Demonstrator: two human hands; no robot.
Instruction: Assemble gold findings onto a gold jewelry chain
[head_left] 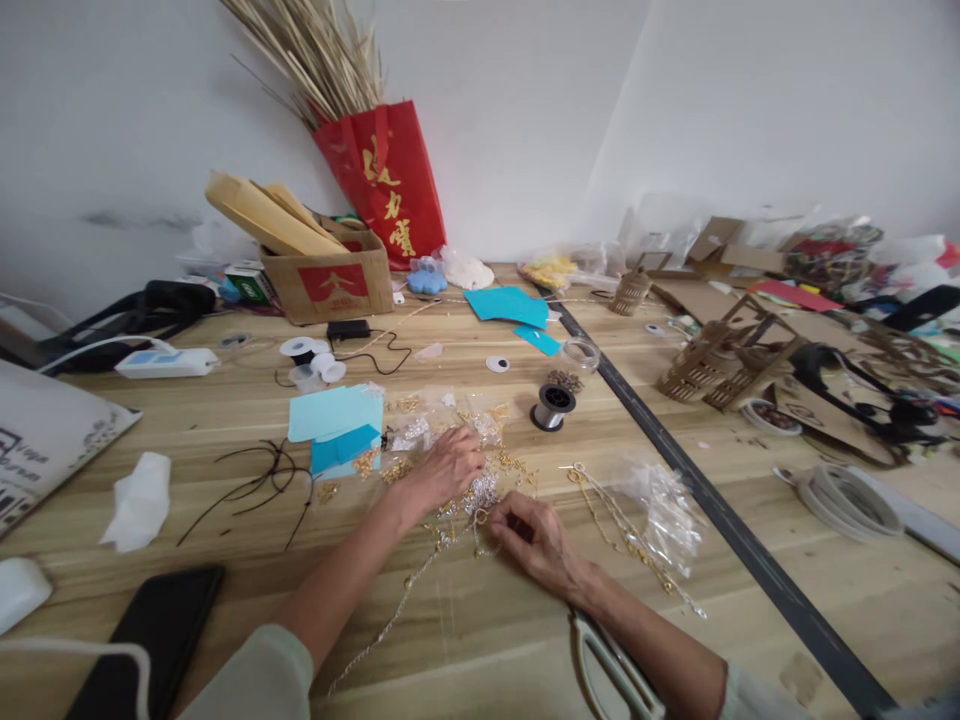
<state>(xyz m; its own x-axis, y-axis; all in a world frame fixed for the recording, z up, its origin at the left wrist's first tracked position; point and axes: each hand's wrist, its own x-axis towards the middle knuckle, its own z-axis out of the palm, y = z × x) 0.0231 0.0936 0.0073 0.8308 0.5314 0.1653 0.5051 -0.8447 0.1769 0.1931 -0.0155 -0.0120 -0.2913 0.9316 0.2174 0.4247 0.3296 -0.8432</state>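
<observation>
My left hand [452, 465] reaches over a pile of small silver beads [481, 488], its fingers bent down and pressed together; whatever is between them is too small to make out. Beside the pile, my right hand [534, 532] is closed in a pinch at a small ring on a beaded chain [397, 612], which trails toward the lower left. Gold beads [516, 464] are scattered behind the hands. Another gold and silver chain [615, 520] lies to the right, next to clear plastic bags [667, 515]. Under my right wrist are scissors [611, 668], partly covered.
Blue cards [330, 415], black cord [266, 480] and a black phone [150, 640] lie left. A wire spool [553, 408] stands behind the hands. A dark strip [675, 450] crosses the table. Woven baskets [701, 365] stand right; a red bag [390, 185] stands at the wall.
</observation>
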